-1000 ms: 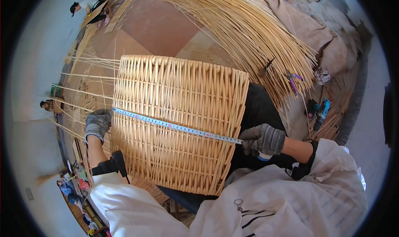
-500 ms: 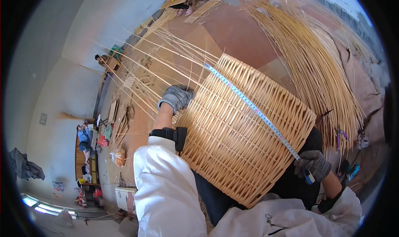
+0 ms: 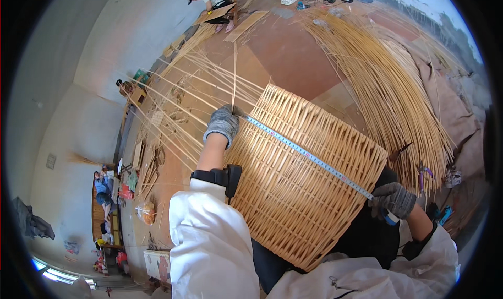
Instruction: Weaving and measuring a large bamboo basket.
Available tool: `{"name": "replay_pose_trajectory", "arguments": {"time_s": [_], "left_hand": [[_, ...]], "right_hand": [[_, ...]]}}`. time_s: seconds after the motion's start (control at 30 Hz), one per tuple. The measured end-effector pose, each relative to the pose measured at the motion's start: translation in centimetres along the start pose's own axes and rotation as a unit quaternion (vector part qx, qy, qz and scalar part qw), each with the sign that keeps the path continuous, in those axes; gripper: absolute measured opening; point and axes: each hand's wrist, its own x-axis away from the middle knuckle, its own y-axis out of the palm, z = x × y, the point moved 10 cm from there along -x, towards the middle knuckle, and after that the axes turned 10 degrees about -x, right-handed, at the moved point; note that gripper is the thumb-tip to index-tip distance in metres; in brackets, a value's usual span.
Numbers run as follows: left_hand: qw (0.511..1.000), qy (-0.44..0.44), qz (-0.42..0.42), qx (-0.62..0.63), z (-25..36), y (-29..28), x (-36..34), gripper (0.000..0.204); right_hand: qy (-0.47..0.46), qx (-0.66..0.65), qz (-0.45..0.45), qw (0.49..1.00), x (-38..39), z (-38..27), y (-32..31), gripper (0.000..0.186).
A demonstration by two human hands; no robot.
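In the head view, the right hand (image 3: pixel 395 200), in a grey knitted glove, is closed around a blue-and-white tape measure case (image 3: pixel 390 218), its fingers curled at the end of the pale blue metal tape strip (image 3: pixel 307 155). The left hand (image 3: pixel 223 124), gloved alike, rests at the upper-left edge of a honey-coloured woven wicker basket (image 3: pixel 314 194), beside the strip's free end; its fingertips are hidden, so whether it pinches the strip or the wicker cannot be told. A thin upright tan reed (image 3: pixel 234 73) meets that hand.

The left forearm rises almost straight from the lower edge, back of the hand showing, a black wrist device (image 3: pixel 232 179) strapped over the white sleeve. The right forearm slants up and leftward from the lower right corner.

The basket lies across the person's dark-clothed lap, woven side up and roughly square in outline, its loose long stakes (image 3: pixel 250 93) pointing to the upper left. The strip runs straight across it, its long axis sloping from upper left to lower right.
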Motion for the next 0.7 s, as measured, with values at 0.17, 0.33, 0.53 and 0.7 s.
{"name": "replay_pose_trajectory", "arguments": {"time_s": [0.17,0.33,0.53,0.7], "left_hand": [[0.937,0.092,0.003,-0.336,1.7,1.3,-1.8,0.028],[0.998,0.029,-0.044,-0.032,-1.4,2.0,-2.9,0.015],[0.999,0.013,-0.037,0.004,-2.2,1.7,-2.9,0.014],[0.998,0.02,-0.066,0.008,-2.3,2.3,-2.9,0.012]], "right_hand": [[0.036,0.028,0.019,0.999,0.4,2.1,-0.7,0.019],[-0.01,-0.063,-0.027,0.998,-0.4,3.1,0.7,0.024],[0.023,-0.099,0.001,0.995,-1.1,4.5,0.2,0.022],[-0.016,-0.102,-0.032,0.994,-0.9,4.4,0.6,0.019]]}}
